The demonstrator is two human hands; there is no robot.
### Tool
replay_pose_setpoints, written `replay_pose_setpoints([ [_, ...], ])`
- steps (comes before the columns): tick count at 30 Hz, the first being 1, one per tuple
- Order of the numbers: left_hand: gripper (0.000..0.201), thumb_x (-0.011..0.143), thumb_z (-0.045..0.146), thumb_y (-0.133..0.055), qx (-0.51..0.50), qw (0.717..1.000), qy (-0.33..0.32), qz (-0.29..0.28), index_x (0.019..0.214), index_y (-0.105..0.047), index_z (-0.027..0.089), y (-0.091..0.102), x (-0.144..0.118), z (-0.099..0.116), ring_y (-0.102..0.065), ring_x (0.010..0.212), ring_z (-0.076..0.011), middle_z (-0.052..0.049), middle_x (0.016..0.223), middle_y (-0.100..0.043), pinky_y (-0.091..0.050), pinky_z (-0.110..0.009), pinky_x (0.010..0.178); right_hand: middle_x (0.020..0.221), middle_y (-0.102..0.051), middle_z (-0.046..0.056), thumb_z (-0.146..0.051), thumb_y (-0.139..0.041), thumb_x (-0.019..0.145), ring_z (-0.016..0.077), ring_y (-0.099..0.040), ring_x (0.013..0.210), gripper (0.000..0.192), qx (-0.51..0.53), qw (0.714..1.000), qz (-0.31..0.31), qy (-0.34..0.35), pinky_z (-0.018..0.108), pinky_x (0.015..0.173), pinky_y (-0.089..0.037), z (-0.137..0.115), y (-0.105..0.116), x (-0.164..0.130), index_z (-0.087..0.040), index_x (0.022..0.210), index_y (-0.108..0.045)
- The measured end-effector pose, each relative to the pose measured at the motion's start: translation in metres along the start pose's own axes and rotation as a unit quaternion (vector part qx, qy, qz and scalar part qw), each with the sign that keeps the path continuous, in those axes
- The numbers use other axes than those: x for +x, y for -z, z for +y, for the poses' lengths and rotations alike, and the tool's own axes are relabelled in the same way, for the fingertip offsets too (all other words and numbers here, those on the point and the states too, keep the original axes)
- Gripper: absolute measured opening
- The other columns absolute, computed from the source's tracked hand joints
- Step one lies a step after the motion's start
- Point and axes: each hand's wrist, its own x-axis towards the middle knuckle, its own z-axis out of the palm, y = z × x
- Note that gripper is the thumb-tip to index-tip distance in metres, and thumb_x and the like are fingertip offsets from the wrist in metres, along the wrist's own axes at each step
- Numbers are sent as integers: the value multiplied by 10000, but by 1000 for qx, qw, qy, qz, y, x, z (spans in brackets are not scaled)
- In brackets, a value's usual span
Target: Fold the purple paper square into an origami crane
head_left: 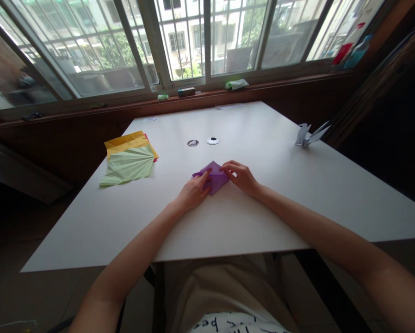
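Item: purple folded paper (pixel 214 177), a small diamond-shaped piece with raised flaps, lying near the middle of the white table (pixel 263 217), toward the edge closest to us.

Left hand (pixel 194 190): we rest it on the paper's left side, fingers bent, thumb and fingertips pinching the left corner flap against the table.

Right hand (pixel 241 177): we hold it at the paper's right edge, fingers curled, the tips pressing on the right corner; whether a flap sits between thumb and forefinger we cannot tell.

Beyond the paper, toward the window: two small round objects, one dark grey disc (pixel 192 143) and one white ring with a black centre (pixel 213 140), lying just beside each other and apart from the paper.

Far left of the table: a stack of sheets, with a pale green pleated sheet (pixel 129 167) on top and nearest us, yellow sheets (pixel 127 141) beneath it, and a red edge showing at the right side.

Far right edge of the table: a light grey folded paper bird (pixel 309 134), standing upright.

Window sill (pixel 228 92) behind the table: a small dark box (pixel 186 91), a little green item (pixel 163 97), a crumpled pale green item (pixel 236 84).
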Motion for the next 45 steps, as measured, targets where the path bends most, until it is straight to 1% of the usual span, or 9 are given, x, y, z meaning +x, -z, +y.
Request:
replay_pose_setpoints([
  [7, 616, 807, 184, -449, 8, 1000, -1, -5, 1380, -224, 157, -1, -1, 0, -496, 1080, -233, -78, 1180, -595, -435, -402, 912, 884, -625, 44, -124, -454, 819, 124, -588, 734, 203, 0, 1000, -1, 2, 242, 610, -473, 1, 0, 0, -208, 857, -635],
  [11, 574, 809, 182, -445, 8, 1000, 4, -9, 1358, -277, 164, 1, 0, 2, -501, 1071, -227, -72, 1196, -588, -434, -398, 915, 886, -625, 49, -125, -455, 820, 121, -582, 717, 202, 0, 1000, 1, 5, 244, 609, -471, 1, 0, 0, -202, 863, -637],
  [14, 564, 804, 175, -452, 3, 1000, 8, -11, 1348, -301, 176, 3, 0, 3, -501, 1076, -220, -65, 1171, -603, -435, -388, 918, 886, -626, 52, -129, -454, 820, 121, -579, 713, 199, 0, 1000, 1, 6, 243, 610, -469, 1, 0, 0, -198, 862, -637],
  [17, 552, 800, 171, -457, 2, 1000, 13, -12, 1336, -325, 186, 4, 0, 5, -508, 1074, -214, -67, 1154, -610, -441, -382, 915, 855, -629, 48, -135, -457, 817, 120, -577, 700, 191, -2, 1000, -12, 1, 238, 606, -462, 1, -1, 0, -194, 858, -634],
  [22, 504, 807, 184, -452, 9, 1000, 11, -17, 1306, -378, 178, 4, 0, 5, -512, 1086, -216, -91, 1186, -583, -436, -385, 929, 819, -628, 42, -131, -451, 810, 113, -563, 667, 189, -12, 999, -30, -6, 229, 593, -447, 1, -1, 0, -188, 846, -628],
  [29, 543, 808, 191, -455, 13, 1000, 6, -14, 1334, -326, 150, 3, 0, 4, -504, 1091, -230, -98, 1180, -591, -435, -405, 931, 827, -629, 48, -125, -457, 801, 118, -567, 670, 189, -6, 999, -32, -12, 237, 602, -454, 0, 0, 0, -179, 858, -628],
  [35, 571, 801, 181, -454, 14, 1000, 0, -13, 1349, -293, 154, 3, 0, 3, -505, 1095, -229, -86, 1188, -591, -433, -402, 931, 845, -632, 48, -136, -459, 808, 126, -586, 703, 186, 5, 999, -30, -15, 245, 615, -471, -1, 1, 0, -191, 864, -628],
  [39, 579, 801, 180, -455, 15, 1000, -2, -13, 1354, -285, 165, 2, 0, 3, -509, 1096, -225, -89, 1184, -591, -433, -407, 932, 846, -634, 44, -144, -460, 812, 124, -587, 701, 183, 3, 999, -29, -16, 248, 616, -477, -1, 1, 0, -196, 864, -627],
  [45, 573, 806, 184, -450, 15, 1000, 4, -19, 1353, -286, 150, 2, 0, 3, -506, 1103, -234, -89, 1199, -582, -424, -408, 943, 811, -634, 40, -141, -460, 805, 117, -580, 671, 183, -3, 999, -33, -17, 243, 609, -474, -2, 1, 1, -194, 855, -628],
])
